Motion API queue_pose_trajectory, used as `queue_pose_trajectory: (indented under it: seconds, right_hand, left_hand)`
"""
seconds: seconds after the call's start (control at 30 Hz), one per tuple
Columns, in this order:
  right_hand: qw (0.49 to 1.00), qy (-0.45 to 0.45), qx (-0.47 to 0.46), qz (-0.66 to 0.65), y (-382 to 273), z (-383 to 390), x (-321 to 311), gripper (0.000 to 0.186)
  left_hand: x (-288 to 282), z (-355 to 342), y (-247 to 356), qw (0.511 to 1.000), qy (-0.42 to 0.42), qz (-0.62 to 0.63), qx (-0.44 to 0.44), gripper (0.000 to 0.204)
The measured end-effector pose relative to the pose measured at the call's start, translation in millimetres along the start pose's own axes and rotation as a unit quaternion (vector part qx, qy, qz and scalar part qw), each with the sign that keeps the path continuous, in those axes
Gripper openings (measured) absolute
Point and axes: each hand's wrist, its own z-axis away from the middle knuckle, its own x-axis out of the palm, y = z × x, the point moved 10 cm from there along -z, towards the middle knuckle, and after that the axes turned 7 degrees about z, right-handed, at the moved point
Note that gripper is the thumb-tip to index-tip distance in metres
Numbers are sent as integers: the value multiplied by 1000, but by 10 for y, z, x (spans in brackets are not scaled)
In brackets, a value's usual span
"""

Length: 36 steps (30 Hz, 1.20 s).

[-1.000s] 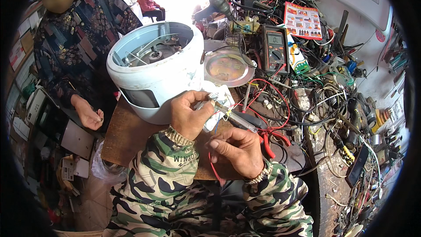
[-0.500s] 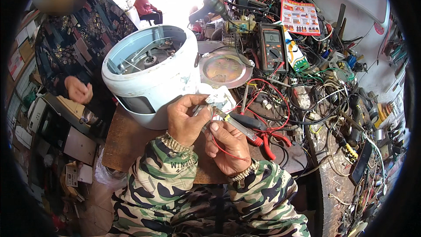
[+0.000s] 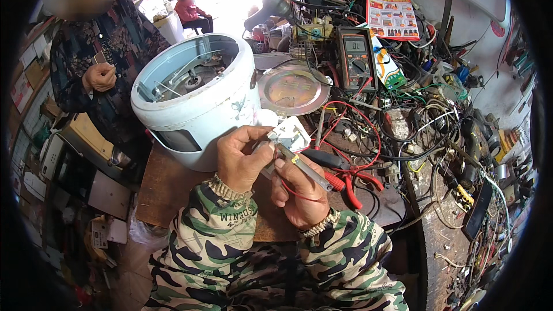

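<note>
In front of the cooker housing, my left hand is closed around a white plastic part with a metal piece on it. My right hand grips a slim grey utility knife with a yellow slider, its front end against the part. From between the hands a thin red wire curves over my right palm. The round, pale blue cooker housing stands tilted, its top uncovered, with metal rods and a central fitting inside. My fingers hide the knife's tip and the lower side of the part.
Red-handled pliers lie right of my hands. Behind are a round metal plate and a multimeter with red leads. Tangled cables cover the right bench. Another person stands at left; someone in red sits far back.
The knife has turned slightly in my right hand, and both hands remain close together on the part. The person at left has raised a hand to the chest.
</note>
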Motion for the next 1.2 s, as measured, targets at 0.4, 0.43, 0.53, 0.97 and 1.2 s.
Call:
queue_pose_trajectory:
  seconds: [0.4, 0.43, 0.53, 0.97, 1.2]
  right_hand:
    - [1000, -5, 10, -15, 53, -31, -36, 12]
    - [1000, -1, 12, -16, 43, -24, -22, 11]
    - [1000, 0, 11, -14, 35, -21, -25, 10]
    - [1000, -17, -7, 3, 62, -36, 17, 14]
    - [994, -5, -19, 107, 12, 42, 20, 16]
  left_hand:
    - [49, 0, 23, 999, -44, 5, 21, 28]
    - [45, 0, 20, 999, -43, 3, 19, 29]
    - [55, -2, 14, 999, -40, -5, 12, 30]
    - [67, 19, 57, 997, -26, -75, 2, 26]
    - [17, 6, -124, 996, -3, -14, -83, 25]
